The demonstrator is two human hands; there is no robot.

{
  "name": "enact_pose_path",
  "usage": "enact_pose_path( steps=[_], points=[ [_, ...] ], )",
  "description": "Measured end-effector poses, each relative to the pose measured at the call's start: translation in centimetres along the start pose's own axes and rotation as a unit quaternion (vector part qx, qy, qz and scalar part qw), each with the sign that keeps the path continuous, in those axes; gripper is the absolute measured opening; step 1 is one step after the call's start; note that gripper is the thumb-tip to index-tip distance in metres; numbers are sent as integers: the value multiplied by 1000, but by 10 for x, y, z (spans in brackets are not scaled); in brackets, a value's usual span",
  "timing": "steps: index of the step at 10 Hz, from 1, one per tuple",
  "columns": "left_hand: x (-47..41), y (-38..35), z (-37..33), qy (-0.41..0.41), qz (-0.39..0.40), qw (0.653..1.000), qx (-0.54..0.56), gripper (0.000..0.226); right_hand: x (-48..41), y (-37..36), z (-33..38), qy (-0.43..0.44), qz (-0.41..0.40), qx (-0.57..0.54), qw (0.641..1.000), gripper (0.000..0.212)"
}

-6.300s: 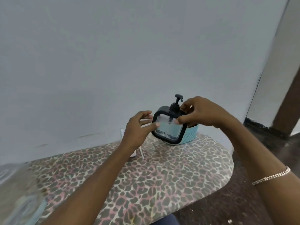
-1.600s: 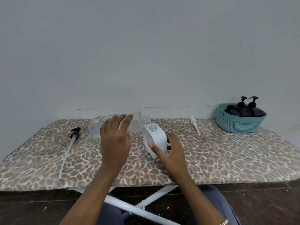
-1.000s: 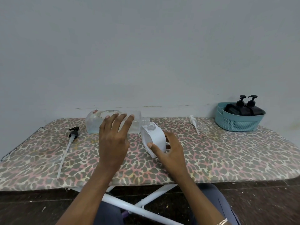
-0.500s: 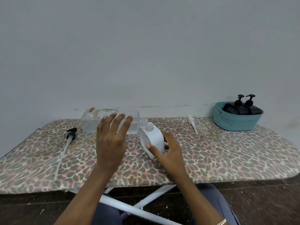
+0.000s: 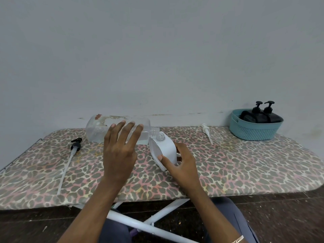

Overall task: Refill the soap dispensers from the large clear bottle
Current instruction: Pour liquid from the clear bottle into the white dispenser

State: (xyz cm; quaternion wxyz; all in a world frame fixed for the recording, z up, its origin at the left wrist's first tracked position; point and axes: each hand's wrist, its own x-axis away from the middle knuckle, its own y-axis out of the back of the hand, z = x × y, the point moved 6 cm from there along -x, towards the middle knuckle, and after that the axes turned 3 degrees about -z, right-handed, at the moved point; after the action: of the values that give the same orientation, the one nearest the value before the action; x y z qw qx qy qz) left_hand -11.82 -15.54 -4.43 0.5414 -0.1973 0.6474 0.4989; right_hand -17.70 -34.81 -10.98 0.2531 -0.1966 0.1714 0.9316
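Clear bottle tipped into the white dispenser

Left hand [image 5: 119,153] grips the large clear bottle [image 5: 114,128] sideways near the board's [image 5: 245,165] back edge — right hand [image 5: 182,163] clasps the tilted white dispenser [image 5: 164,148], necks touching.

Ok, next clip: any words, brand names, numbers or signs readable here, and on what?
None can be read.
Clear bottle: only torn scraps of a label remain, with no letters left on them.
White dispenser: plain, no print shows.
Black dispensers in the basket: no label shows.
Wall and board cover: no writing.
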Motion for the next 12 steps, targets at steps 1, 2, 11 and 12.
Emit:
enact_pose_path(
  steps=[1, 2, 11, 12],
  points=[
    [0, 1, 0, 2, -2, 1000, -1, 67, 1, 0, 1, 0, 2, -8, 1000, 42],
    [0, 1, 0, 2, -3, 1000, -2, 68, 0, 0, 0, 1, 2, -8, 1000, 41],
    [-1, 1, 0, 1, 1, 1000, -5, 75, -1, 0, -4, -1, -5, -3, 1000, 44],
    [-1, 1, 0, 2, 2, 1000, -6, 75, -1, 0, -3, -1, -5, -6, 1000, 45]
  ],
)
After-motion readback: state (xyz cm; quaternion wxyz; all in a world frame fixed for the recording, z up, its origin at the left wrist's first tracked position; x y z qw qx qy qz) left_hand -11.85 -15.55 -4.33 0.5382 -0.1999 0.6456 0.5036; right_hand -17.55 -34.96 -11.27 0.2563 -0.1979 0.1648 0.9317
